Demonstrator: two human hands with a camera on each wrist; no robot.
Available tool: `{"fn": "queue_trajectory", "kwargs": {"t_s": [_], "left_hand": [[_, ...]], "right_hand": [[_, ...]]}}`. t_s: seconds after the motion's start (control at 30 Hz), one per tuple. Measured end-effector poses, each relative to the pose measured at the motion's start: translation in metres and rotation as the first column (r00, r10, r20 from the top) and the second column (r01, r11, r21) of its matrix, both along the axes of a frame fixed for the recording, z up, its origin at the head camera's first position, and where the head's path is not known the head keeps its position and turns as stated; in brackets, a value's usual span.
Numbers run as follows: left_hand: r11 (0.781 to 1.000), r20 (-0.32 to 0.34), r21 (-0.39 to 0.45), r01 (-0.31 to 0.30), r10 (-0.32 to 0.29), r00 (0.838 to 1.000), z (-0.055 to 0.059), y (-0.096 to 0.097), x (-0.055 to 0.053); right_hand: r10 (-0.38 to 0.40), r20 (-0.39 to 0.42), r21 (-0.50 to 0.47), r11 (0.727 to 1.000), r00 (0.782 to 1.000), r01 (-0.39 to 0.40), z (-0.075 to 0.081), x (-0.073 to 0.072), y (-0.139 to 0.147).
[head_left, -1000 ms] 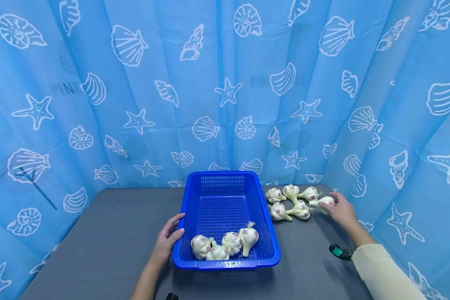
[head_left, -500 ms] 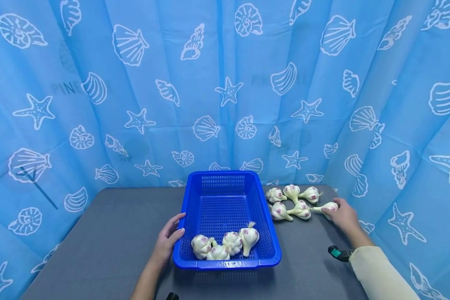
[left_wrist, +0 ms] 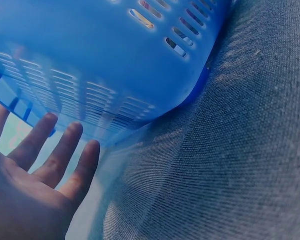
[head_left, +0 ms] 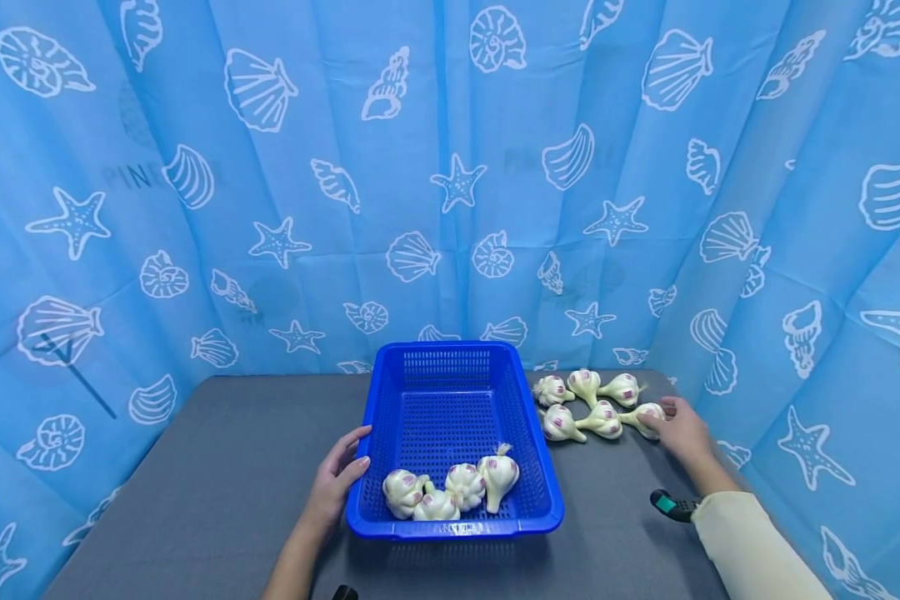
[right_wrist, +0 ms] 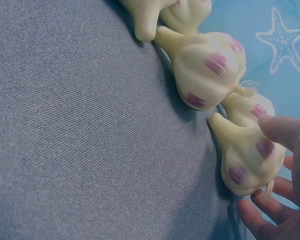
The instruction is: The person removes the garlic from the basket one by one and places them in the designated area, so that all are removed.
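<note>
In the head view a blue plastic basket [head_left: 551, 500] stands in the middle of the table with several garlic bulbs [head_left: 465, 486] at its near end. My left hand [head_left: 330, 483] rests at the basket's left rim, thumb and fingertips on the edge. The left wrist view shows its fingers [left_wrist: 72, 175] straight and spread beside the slotted wall. At the right, two rows of garlic bulbs [head_left: 600, 419] lie on the table. My right hand [head_left: 686, 433] is at the front row's right-end garlic bulb [right_wrist: 252, 160], thumb over it, other fingertips at its root end; part of their contact is hidden.
A grey cloth [head_left: 232, 467] covers the table. Blue shell-patterned curtains [head_left: 450, 183] hang behind and at both sides. A black wrist device [head_left: 673, 506] with a green patch is beside the right sleeve [head_left: 750, 542].
The right hand and its garlic bulb first shifted slightly right and nearer, then left toward the front row, where the bulb's stem meets the neighbouring bulb. The left hand and basket stayed put.
</note>
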State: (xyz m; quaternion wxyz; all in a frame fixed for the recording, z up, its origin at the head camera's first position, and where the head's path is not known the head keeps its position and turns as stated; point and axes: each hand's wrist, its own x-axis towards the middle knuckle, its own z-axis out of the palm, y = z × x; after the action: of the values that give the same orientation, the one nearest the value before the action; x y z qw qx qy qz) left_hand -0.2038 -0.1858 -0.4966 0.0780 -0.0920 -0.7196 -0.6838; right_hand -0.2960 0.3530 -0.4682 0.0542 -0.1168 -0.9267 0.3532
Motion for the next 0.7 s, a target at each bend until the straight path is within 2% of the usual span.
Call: {"fn": "queue_trajectory", "kwargs": {"t_s": [0.1,0.3,0.47,0.6,0.7], "left_hand": [[1.0,-0.002,0.004,-0.002,0.002,1.0,0.0,0.0,-0.001],[1.0,-0.01,0.008,0.002,-0.002,1.0,-0.001,0.0,-0.002],[1.0,-0.012,0.009,0.003,-0.003,1.0,-0.002,-0.001,-0.002],[1.0,-0.009,0.009,0.002,-0.002,1.0,-0.002,0.0,-0.002],[1.0,-0.008,0.014,-0.001,0.002,1.0,-0.003,0.0,-0.003]], "right_hand": [[-0.008,-0.009,-0.017,1.0,1.0,0.008,0.002,0.001,-0.001],[-0.061,-0.084,-0.037,0.998,0.995,0.058,0.005,0.001,-0.002],[-0.109,-0.097,-0.067,0.992,0.989,0.103,0.012,-0.002,-0.007],[-0.104,-0.136,-0.081,0.992,0.985,0.094,0.02,-0.001,-0.015],[-0.074,-0.157,-0.117,0.992,0.985,0.056,0.029,0.001,-0.024]]}}
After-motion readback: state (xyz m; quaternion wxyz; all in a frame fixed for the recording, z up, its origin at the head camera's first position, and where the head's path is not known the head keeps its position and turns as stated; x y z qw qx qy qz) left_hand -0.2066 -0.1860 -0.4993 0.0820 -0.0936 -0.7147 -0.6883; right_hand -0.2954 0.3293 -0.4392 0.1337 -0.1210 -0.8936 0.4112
